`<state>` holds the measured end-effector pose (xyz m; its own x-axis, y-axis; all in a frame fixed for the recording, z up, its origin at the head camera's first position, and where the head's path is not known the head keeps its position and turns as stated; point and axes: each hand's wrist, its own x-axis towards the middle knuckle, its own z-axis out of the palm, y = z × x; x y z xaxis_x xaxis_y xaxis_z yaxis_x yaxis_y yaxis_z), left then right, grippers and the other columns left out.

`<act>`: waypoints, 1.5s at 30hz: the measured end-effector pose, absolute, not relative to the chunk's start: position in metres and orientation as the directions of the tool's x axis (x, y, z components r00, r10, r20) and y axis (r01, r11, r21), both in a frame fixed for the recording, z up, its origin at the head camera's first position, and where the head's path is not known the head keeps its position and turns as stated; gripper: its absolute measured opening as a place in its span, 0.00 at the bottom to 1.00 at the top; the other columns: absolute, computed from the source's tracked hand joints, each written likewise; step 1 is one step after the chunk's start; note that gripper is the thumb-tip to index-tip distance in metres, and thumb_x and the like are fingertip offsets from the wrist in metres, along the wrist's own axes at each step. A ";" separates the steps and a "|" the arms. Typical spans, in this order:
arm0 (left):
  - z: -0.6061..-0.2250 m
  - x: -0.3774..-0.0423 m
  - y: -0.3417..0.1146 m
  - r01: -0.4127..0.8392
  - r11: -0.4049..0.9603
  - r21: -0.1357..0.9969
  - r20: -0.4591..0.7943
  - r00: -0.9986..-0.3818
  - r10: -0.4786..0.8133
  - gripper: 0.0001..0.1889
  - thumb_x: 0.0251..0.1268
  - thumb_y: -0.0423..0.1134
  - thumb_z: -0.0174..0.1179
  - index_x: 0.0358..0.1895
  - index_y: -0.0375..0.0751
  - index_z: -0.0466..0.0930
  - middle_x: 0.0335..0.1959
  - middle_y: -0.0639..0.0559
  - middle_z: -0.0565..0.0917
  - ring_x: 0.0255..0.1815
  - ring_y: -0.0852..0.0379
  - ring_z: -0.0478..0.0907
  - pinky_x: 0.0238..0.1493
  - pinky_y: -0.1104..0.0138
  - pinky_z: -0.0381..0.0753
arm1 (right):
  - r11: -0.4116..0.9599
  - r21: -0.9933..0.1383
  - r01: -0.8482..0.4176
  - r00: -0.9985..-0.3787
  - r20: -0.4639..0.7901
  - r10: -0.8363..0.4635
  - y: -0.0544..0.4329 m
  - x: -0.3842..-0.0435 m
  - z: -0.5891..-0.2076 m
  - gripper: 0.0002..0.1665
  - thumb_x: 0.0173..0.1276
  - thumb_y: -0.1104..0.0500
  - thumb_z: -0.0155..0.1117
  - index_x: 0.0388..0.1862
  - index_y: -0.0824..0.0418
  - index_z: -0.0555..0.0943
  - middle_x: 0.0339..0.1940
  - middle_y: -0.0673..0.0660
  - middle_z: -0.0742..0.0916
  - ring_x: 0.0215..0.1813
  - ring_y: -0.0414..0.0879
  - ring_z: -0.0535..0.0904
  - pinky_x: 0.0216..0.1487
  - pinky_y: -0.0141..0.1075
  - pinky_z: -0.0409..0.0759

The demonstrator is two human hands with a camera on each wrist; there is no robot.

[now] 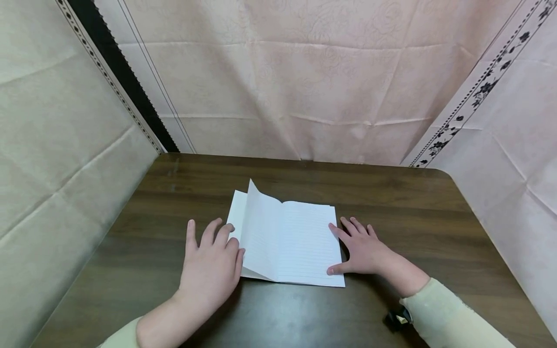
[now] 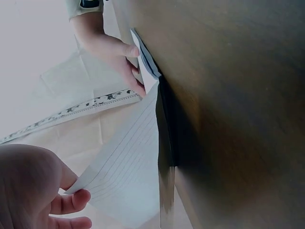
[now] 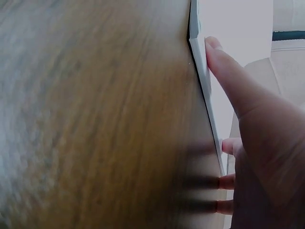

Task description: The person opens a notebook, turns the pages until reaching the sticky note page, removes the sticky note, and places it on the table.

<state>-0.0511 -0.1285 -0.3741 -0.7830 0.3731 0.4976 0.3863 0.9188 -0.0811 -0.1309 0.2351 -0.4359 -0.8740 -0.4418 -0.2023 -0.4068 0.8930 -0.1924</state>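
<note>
An open notebook (image 1: 309, 244) with white lined pages lies in the middle of the table. One page (image 1: 261, 237) stands lifted from its left half, tilted, with its upper corner pointing up. My left hand (image 1: 211, 273) is at the notebook's left side. In the left wrist view, its thumb and finger pinch the edge of the lifted page (image 2: 128, 167). My right hand (image 1: 363, 251) rests at the right edge, thumb and index finger spread on the right page. In the right wrist view, the other fingers of the right hand (image 3: 257, 143) reach past the notebook's edge to the tabletop.
The dark brown wooden table (image 1: 283, 319) surrounds the notebook. Pale cloth (image 1: 304, 87) hangs behind the table and along both sides, with a floral border strip (image 1: 483, 92) at the right. A black device (image 1: 397, 319) sits at the right wrist.
</note>
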 end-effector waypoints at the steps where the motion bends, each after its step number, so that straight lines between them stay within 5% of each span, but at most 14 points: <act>1: -0.374 -0.051 -0.129 0.387 0.919 -0.074 0.499 -0.784 0.371 0.15 0.66 0.44 0.52 0.23 0.41 0.76 0.51 0.44 0.80 0.65 0.38 0.68 0.68 0.32 0.48 | 0.892 -0.194 -0.409 -0.874 -0.199 -0.444 0.235 -0.131 -0.436 0.73 0.43 0.12 0.56 0.81 0.51 0.56 0.79 0.67 0.59 0.77 0.69 0.50 0.65 0.74 0.51; 8: -0.378 -0.051 -0.136 0.358 0.932 -0.063 0.471 -0.812 0.344 0.14 0.64 0.43 0.56 0.22 0.40 0.78 0.50 0.44 0.80 0.64 0.38 0.69 0.69 0.34 0.49 | 0.898 -0.187 -0.399 -0.876 -0.213 -0.434 0.235 -0.131 -0.439 0.73 0.43 0.11 0.56 0.81 0.50 0.55 0.79 0.66 0.57 0.78 0.68 0.48 0.67 0.73 0.49; 15: -0.384 -0.054 -0.143 0.287 0.955 -0.069 0.338 -0.894 0.293 0.13 0.62 0.44 0.62 0.25 0.39 0.83 0.48 0.45 0.81 0.61 0.39 0.70 0.70 0.37 0.51 | 0.899 -0.190 -0.395 -0.878 -0.210 -0.430 0.236 -0.130 -0.441 0.73 0.43 0.12 0.57 0.81 0.50 0.55 0.79 0.66 0.58 0.78 0.68 0.49 0.66 0.73 0.49; 28: -0.400 -0.068 -0.151 0.257 0.961 -0.102 0.113 -0.957 0.268 0.13 0.62 0.43 0.63 0.21 0.43 0.83 0.45 0.44 0.81 0.58 0.38 0.71 0.69 0.37 0.54 | 0.900 -0.194 -0.392 -0.877 -0.219 -0.429 0.236 -0.131 -0.442 0.73 0.43 0.12 0.57 0.81 0.49 0.54 0.80 0.65 0.57 0.78 0.67 0.48 0.67 0.73 0.49; 45: -0.405 -0.072 -0.152 0.326 0.919 -0.223 -0.145 -0.943 0.299 0.14 0.55 0.32 0.65 0.14 0.49 0.77 0.37 0.46 0.76 0.53 0.37 0.69 0.68 0.34 0.51 | 0.898 -0.177 -0.404 -0.875 -0.211 -0.435 0.235 -0.132 -0.439 0.73 0.42 0.11 0.54 0.81 0.50 0.54 0.80 0.66 0.57 0.78 0.68 0.47 0.67 0.73 0.48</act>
